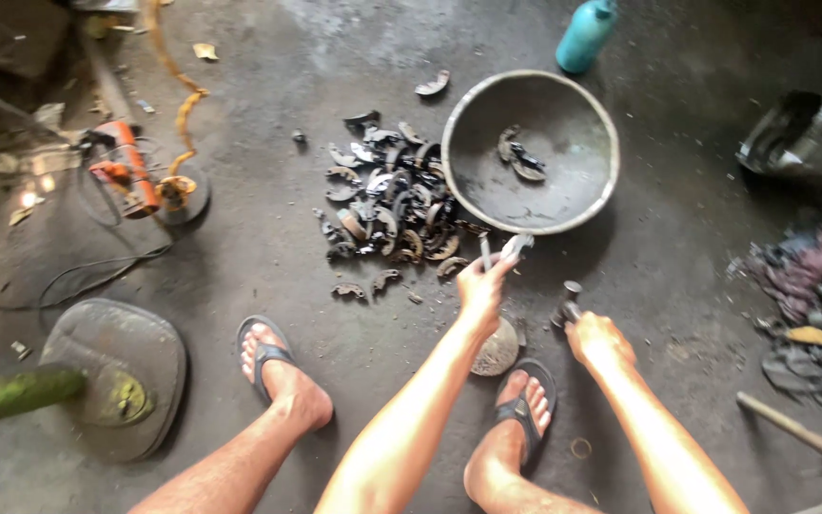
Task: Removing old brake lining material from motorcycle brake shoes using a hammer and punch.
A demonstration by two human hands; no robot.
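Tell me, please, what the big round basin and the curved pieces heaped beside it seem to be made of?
The basin looks like bare metal, dull grey: thin rolled rim, smooth scuffed inside. The curved pieces seem to be metal too, dark and grimy with some pale worn faces, though a lining on them cannot be ruled out.

Just beyond the left hand's fingers sits the metal basin, scrap pieces inside. The scrap heap lies left of them, the hammer right.

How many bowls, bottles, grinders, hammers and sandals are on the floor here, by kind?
Metal bowl: 1
Teal bottle: 1
Orange angle grinder: 1
Hammer, in the right hand: 1
Sandals: 2
Total: 6
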